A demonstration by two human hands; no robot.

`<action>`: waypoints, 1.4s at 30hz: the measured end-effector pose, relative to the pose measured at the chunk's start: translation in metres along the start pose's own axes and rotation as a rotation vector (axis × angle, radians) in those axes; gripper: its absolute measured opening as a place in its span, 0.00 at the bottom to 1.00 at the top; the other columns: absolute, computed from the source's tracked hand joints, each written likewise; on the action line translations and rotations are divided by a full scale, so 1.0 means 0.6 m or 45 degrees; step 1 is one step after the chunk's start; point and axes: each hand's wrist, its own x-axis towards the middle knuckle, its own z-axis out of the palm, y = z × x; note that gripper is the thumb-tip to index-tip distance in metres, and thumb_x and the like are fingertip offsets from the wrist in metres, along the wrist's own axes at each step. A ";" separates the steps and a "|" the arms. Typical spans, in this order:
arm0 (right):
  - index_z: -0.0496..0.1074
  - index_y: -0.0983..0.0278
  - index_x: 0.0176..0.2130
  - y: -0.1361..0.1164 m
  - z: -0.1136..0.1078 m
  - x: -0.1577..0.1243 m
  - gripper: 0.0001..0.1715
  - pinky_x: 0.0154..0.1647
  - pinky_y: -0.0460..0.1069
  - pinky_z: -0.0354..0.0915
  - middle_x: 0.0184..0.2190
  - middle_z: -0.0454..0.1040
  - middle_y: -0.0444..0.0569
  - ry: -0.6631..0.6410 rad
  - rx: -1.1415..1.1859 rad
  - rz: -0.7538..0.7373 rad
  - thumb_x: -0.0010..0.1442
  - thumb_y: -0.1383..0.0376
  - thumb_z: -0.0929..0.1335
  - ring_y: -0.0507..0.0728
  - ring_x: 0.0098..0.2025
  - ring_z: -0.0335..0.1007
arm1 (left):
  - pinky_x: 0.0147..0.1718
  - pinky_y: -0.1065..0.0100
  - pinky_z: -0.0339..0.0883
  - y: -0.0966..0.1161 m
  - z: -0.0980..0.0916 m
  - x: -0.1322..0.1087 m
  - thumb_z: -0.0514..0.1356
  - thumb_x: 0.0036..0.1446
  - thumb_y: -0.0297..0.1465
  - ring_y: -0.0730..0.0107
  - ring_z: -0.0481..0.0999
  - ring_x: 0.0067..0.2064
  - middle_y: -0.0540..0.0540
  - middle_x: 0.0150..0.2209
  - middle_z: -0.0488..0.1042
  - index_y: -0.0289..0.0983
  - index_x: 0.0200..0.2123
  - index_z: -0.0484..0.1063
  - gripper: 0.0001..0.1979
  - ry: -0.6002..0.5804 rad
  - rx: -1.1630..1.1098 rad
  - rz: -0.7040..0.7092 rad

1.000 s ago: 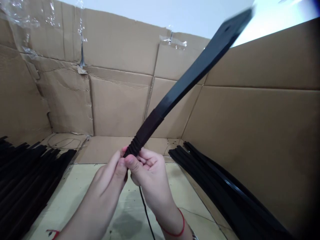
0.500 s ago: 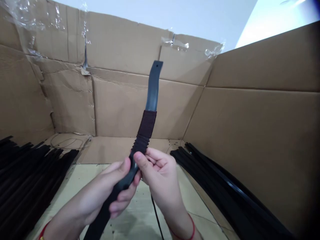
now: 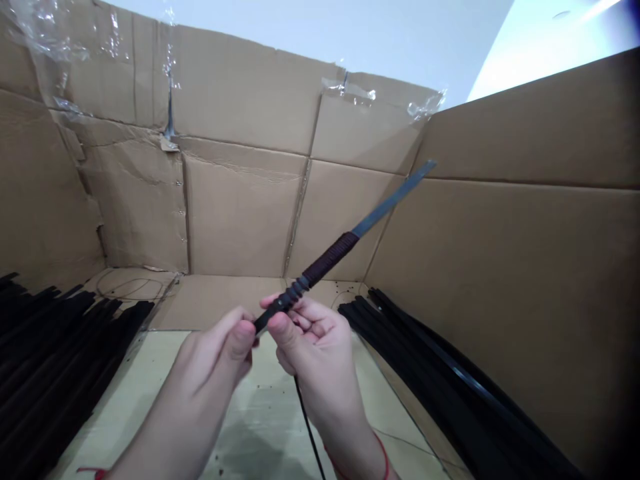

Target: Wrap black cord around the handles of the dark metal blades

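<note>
A long, flat, dark strip slants up to the right, its narrow edge toward me. Dark cord coils are wound tightly round its middle, with looser turns lower down near my fingers. My left hand is closed round the strip below these turns. Beside it, my right hand pinches at the lowest turns, thumb against the strip and fingers curled. From under the right hand a loose black cord tail hangs down. The strip's lower end is hidden behind my left hand.
Tall cardboard walls with clear tape stand behind and at both sides. A pile of black strips lies at left, and more black strips lie at right. Below my hands is a pale board with small dark specks.
The strip has turned from its broad face to its narrow edge, and its top end has swung right and down. My left hand has rolled over with it; the right keeps its pinch.
</note>
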 end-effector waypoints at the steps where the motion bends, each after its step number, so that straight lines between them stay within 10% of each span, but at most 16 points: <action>1: 0.78 0.67 0.32 -0.001 0.001 0.000 0.18 0.11 0.41 0.46 0.18 0.65 0.42 -0.063 -0.007 0.010 0.45 0.57 0.78 0.44 0.16 0.51 | 0.18 0.73 0.46 -0.002 0.001 0.001 0.46 0.60 0.57 0.76 0.53 0.19 0.54 0.17 0.55 0.37 0.30 0.64 0.28 -0.133 -0.148 -0.111; 4: 0.76 0.68 0.31 -0.002 0.004 -0.001 0.15 0.11 0.41 0.50 0.17 0.67 0.43 -0.091 -0.030 0.040 0.51 0.57 0.76 0.45 0.13 0.54 | 0.18 0.72 0.51 -0.008 0.008 0.003 0.41 0.60 0.58 0.75 0.56 0.18 0.53 0.15 0.58 0.37 0.30 0.64 0.31 -0.324 -0.349 -0.223; 8: 0.74 0.68 0.30 0.001 0.001 0.001 0.19 0.13 0.42 0.54 0.14 0.59 0.38 0.017 -0.056 0.030 0.50 0.55 0.76 0.45 0.14 0.53 | 0.22 0.75 0.54 -0.007 0.012 -0.001 0.55 0.58 0.53 0.76 0.61 0.23 0.51 0.22 0.64 0.37 0.33 0.64 0.23 0.003 -0.138 -0.006; 13: 0.77 0.69 0.41 0.002 -0.010 0.005 0.24 0.13 0.42 0.43 0.14 0.53 0.35 -0.210 -0.057 0.116 0.50 0.53 0.76 0.44 0.15 0.44 | 0.17 0.74 0.48 -0.005 0.011 -0.001 0.51 0.57 0.56 0.78 0.51 0.17 0.55 0.18 0.55 0.38 0.30 0.60 0.26 -0.376 -0.624 -0.427; 18: 0.77 0.70 0.41 0.006 -0.013 0.008 0.25 0.13 0.43 0.35 0.16 0.53 0.36 -0.038 -0.163 0.038 0.53 0.52 0.74 0.43 0.16 0.38 | 0.25 0.73 0.54 -0.009 0.017 -0.001 0.60 0.56 0.49 0.71 0.63 0.27 0.50 0.25 0.65 0.38 0.42 0.65 0.22 0.119 -0.002 0.077; 23: 0.77 0.69 0.41 0.004 -0.020 0.012 0.20 0.13 0.41 0.39 0.15 0.53 0.36 -0.273 -0.116 0.074 0.55 0.56 0.73 0.42 0.15 0.39 | 0.20 0.75 0.47 -0.012 0.023 0.007 0.52 0.57 0.57 0.77 0.52 0.23 0.54 0.24 0.53 0.36 0.38 0.65 0.27 -0.272 -0.494 -0.094; 29: 0.74 0.67 0.36 0.005 -0.002 0.006 0.14 0.14 0.42 0.60 0.19 0.67 0.42 -0.135 -0.120 -0.030 0.56 0.58 0.72 0.46 0.15 0.58 | 0.25 0.75 0.55 -0.024 0.026 0.010 0.51 0.61 0.53 0.76 0.60 0.26 0.51 0.23 0.62 0.36 0.31 0.63 0.24 0.010 -0.285 0.036; 33: 0.71 0.67 0.28 -0.009 0.004 -0.009 0.13 0.13 0.40 0.59 0.16 0.64 0.41 -0.222 -0.185 -0.039 0.59 0.60 0.71 0.46 0.14 0.61 | 0.16 0.74 0.52 -0.022 0.014 0.003 0.43 0.60 0.59 0.77 0.55 0.16 0.54 0.15 0.58 0.37 0.28 0.62 0.30 -0.340 -0.492 -0.227; 35: 0.70 0.67 0.30 -0.007 0.006 -0.010 0.13 0.11 0.41 0.59 0.16 0.65 0.41 -0.106 -0.214 -0.058 0.60 0.59 0.69 0.48 0.14 0.63 | 0.18 0.75 0.55 -0.021 0.012 0.004 0.47 0.59 0.57 0.78 0.59 0.18 0.52 0.17 0.63 0.37 0.29 0.62 0.28 -0.280 -0.405 -0.158; 38: 0.71 0.68 0.33 0.001 0.005 -0.005 0.14 0.13 0.41 0.58 0.20 0.67 0.42 -0.078 -0.171 -0.076 0.59 0.58 0.70 0.45 0.14 0.59 | 0.19 0.78 0.53 -0.019 0.013 0.006 0.56 0.56 0.55 0.80 0.59 0.21 0.54 0.20 0.62 0.37 0.31 0.61 0.26 -0.097 -0.302 -0.076; 42: 0.75 0.69 0.41 0.000 -0.001 0.000 0.19 0.12 0.39 0.45 0.17 0.62 0.38 -0.238 -0.113 0.021 0.56 0.57 0.73 0.41 0.14 0.42 | 0.13 0.76 0.45 -0.018 0.013 0.004 0.49 0.50 0.64 0.80 0.49 0.15 0.57 0.15 0.54 0.39 0.28 0.59 0.32 -0.415 -0.564 -0.326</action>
